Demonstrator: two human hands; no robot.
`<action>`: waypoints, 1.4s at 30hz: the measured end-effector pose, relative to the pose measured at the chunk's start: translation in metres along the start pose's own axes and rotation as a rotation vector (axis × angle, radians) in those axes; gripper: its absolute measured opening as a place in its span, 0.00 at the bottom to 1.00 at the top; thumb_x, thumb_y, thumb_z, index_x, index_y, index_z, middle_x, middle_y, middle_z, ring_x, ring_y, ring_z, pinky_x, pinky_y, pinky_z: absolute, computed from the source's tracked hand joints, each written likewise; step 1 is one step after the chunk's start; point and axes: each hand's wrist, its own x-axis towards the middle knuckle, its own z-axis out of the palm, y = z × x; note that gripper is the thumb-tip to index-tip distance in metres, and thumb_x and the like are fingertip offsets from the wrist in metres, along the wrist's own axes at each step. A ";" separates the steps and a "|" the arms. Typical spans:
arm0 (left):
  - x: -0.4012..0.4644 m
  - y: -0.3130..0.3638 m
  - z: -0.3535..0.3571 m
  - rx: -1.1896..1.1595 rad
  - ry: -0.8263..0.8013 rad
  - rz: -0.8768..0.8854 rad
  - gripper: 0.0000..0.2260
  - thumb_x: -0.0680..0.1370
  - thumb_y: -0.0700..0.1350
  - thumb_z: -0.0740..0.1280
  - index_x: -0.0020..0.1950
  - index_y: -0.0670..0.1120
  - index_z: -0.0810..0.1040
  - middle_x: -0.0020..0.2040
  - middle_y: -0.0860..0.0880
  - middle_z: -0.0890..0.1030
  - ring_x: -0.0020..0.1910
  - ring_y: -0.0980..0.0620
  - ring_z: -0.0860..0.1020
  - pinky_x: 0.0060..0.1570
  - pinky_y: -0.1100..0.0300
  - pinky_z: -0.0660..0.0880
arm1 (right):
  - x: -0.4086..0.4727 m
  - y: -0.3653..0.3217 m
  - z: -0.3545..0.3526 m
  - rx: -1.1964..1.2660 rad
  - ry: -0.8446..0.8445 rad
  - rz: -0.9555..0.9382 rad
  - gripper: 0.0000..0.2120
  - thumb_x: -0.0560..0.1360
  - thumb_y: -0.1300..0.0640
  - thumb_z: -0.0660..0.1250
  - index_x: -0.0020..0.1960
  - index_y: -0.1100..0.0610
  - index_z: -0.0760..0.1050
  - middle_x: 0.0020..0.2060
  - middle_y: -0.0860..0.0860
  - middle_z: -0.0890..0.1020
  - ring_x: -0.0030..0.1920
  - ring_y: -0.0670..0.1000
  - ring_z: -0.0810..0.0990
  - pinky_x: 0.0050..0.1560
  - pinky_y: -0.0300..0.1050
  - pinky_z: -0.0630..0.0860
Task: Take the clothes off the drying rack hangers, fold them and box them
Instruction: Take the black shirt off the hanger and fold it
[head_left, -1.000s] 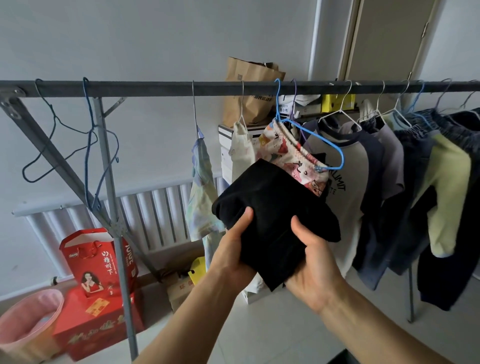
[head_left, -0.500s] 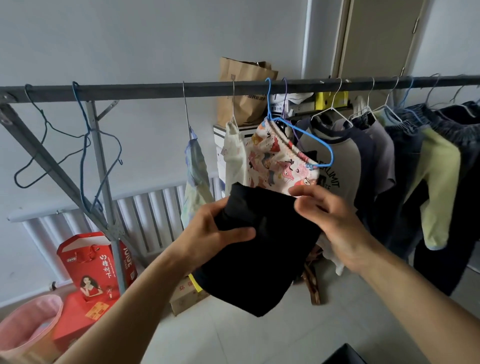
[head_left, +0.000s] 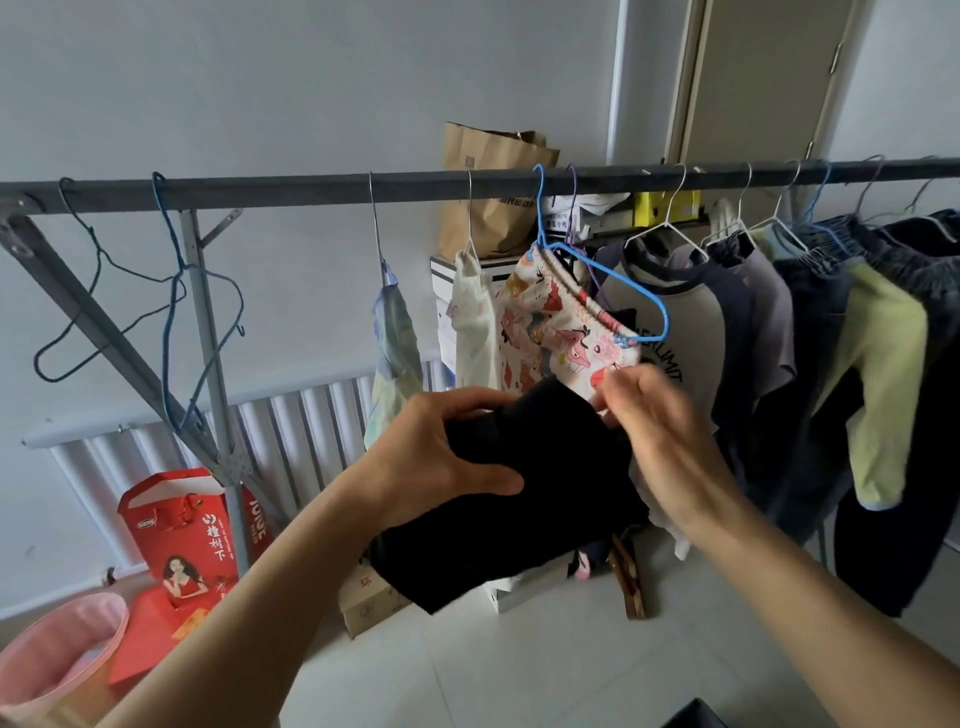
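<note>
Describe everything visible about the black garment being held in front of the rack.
The black garment is plain, dark, soft-looking fabric, folded into a thick bundle with one corner hanging down toward the floor. It is off any hanger, held in the air in front of the drying rack. The left hand grips its left side, thumb across the front; the right hand pinches its upper right edge. What kind of garment it is cannot be told.

Pale wall, white radiator, tiled floor — beige door.
</note>
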 end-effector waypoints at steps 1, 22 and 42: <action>0.002 0.003 0.001 0.060 -0.012 0.029 0.23 0.66 0.40 0.80 0.57 0.56 0.79 0.49 0.59 0.83 0.49 0.60 0.82 0.47 0.66 0.79 | 0.003 -0.010 -0.003 -0.026 -0.060 -0.011 0.22 0.78 0.38 0.59 0.43 0.58 0.75 0.36 0.57 0.78 0.37 0.52 0.75 0.42 0.43 0.72; 0.025 0.034 0.019 -0.085 -0.052 0.070 0.16 0.65 0.39 0.79 0.48 0.51 0.81 0.38 0.54 0.84 0.37 0.56 0.83 0.36 0.66 0.77 | 0.004 -0.014 -0.050 0.045 -0.452 -0.020 0.17 0.64 0.50 0.79 0.50 0.53 0.80 0.46 0.49 0.85 0.48 0.44 0.83 0.48 0.35 0.78; 0.072 0.027 0.175 -0.990 0.539 -0.258 0.09 0.82 0.47 0.61 0.44 0.45 0.76 0.39 0.50 0.79 0.37 0.57 0.78 0.37 0.64 0.77 | -0.039 0.059 -0.195 0.178 0.310 0.089 0.15 0.62 0.36 0.74 0.47 0.38 0.82 0.49 0.40 0.85 0.53 0.43 0.82 0.57 0.46 0.77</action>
